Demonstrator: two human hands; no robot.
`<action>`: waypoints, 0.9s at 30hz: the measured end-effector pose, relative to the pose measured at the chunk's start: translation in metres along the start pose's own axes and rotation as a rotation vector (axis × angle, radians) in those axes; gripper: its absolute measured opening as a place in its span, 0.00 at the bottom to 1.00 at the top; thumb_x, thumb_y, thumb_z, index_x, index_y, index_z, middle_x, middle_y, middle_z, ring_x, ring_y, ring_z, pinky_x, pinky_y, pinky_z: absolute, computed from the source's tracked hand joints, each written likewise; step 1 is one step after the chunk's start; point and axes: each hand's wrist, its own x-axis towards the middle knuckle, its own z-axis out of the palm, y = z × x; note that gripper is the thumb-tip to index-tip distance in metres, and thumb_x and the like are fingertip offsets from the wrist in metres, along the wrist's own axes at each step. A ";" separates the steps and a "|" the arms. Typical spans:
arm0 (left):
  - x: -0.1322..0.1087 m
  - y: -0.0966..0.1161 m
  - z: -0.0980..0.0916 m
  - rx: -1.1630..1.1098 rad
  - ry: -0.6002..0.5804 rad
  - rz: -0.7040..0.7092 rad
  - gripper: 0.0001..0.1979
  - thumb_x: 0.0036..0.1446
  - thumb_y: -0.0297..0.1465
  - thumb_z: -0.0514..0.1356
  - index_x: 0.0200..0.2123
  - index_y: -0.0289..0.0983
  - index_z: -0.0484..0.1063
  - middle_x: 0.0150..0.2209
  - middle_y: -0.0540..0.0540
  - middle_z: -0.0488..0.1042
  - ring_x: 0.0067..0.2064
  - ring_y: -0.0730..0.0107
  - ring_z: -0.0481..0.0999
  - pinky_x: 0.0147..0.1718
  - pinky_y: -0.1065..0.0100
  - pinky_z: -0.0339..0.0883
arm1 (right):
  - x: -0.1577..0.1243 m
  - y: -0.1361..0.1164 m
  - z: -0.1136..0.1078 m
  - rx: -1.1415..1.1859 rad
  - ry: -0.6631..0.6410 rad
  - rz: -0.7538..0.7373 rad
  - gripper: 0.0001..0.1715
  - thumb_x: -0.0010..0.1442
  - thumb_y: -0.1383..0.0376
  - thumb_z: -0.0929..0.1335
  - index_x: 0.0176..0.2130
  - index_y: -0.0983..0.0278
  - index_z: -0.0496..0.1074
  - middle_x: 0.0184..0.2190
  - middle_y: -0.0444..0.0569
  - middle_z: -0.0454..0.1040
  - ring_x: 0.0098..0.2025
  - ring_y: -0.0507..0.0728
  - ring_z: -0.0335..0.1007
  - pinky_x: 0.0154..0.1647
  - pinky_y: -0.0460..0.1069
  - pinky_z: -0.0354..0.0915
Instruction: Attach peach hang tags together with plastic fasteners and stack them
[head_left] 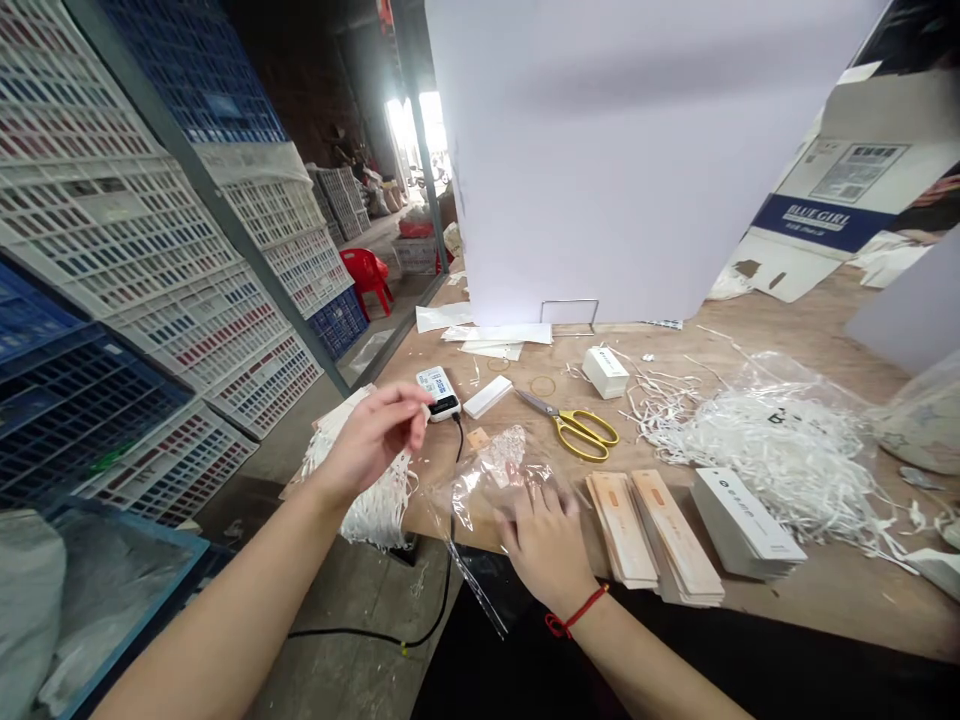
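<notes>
The fingers of the left hand curl loosely in the air, and I cannot tell whether they pinch anything. They end just beside a small white-and-black plastic device with a printed label, and a fluffy bundle of white looped strings hangs directly below the palm. The fingers of the right hand are spread flat, not clenched, pressing on a crinkled clear plastic bag with pale contents that are hard to make out. A red cord bracelet circles that wrist.

Just beyond the right fingertips lie yellow-handled steel scissors. To their right, near the fingers, stand two stacks of tan-and-white rectangular cards and a squared stack of white cards. Farther from the fingers, a large heap of loose white paper strands spreads across the bare wooden tabletop, partly over a clear plastic sheet. The cards sit in neat stacks while the strands remain loose, so much material still lies unsorted.

Well past the left hand, stacked blue-and-white plastic crates line the wall; their contents cannot be seen.
</notes>
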 end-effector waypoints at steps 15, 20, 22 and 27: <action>0.182 -0.105 0.065 1.212 -0.147 -0.287 0.16 0.49 0.35 0.71 0.39 0.33 0.77 0.46 0.36 0.79 0.53 0.49 0.76 0.52 0.54 0.66 | 0.001 0.006 -0.001 0.096 0.053 -0.014 0.31 0.69 0.61 0.62 0.68 0.59 0.58 0.53 0.56 0.76 0.52 0.65 0.69 0.51 0.61 0.61; 0.188 -0.106 0.064 1.236 -0.128 -0.312 0.12 0.49 0.35 0.71 0.32 0.34 0.76 0.40 0.39 0.79 0.48 0.52 0.77 0.49 0.55 0.67 | 0.004 0.005 -0.003 0.118 0.036 0.010 0.28 0.68 0.61 0.63 0.66 0.58 0.61 0.51 0.55 0.76 0.51 0.66 0.69 0.50 0.63 0.61; 0.186 -0.104 0.061 1.224 -0.109 -0.301 0.12 0.44 0.35 0.72 0.26 0.35 0.75 0.36 0.37 0.80 0.47 0.46 0.77 0.46 0.57 0.66 | 0.003 0.004 -0.001 0.120 0.050 0.009 0.28 0.68 0.61 0.63 0.65 0.57 0.62 0.51 0.55 0.76 0.50 0.66 0.69 0.50 0.64 0.61; 0.177 -0.093 0.058 1.136 -0.043 -0.257 0.12 0.45 0.36 0.69 0.24 0.36 0.73 0.31 0.39 0.78 0.43 0.48 0.77 0.42 0.61 0.65 | 0.003 0.003 0.007 0.120 0.116 0.016 0.30 0.66 0.63 0.65 0.65 0.56 0.61 0.49 0.53 0.76 0.49 0.66 0.69 0.49 0.63 0.61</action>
